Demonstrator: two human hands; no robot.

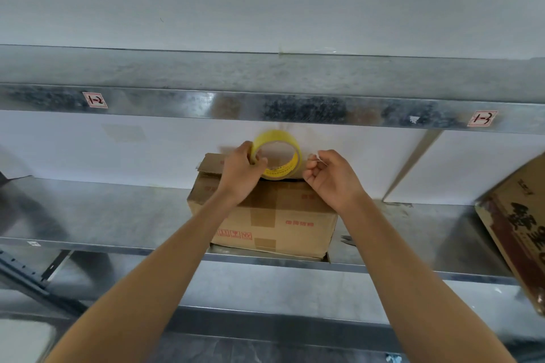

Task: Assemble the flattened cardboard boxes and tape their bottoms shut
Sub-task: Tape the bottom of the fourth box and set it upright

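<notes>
A brown cardboard box (274, 221) with red print and old tape patches sits on a metal shelf (118, 215), one flap raised at its far left. My left hand (240, 169) grips a yellow roll of tape (280, 153) held above the box's far edge. Just right of the roll, my right hand (330, 175) pinches the clear free end of the tape between thumb and fingertips.
Another printed cardboard box (519, 230) leans at the right edge of the shelf. A second metal shelf (265, 106) hangs close overhead, with red-framed labels. A white wall lies behind. Shelf braces (26, 277) show at lower left. A small dark object lies right of the box.
</notes>
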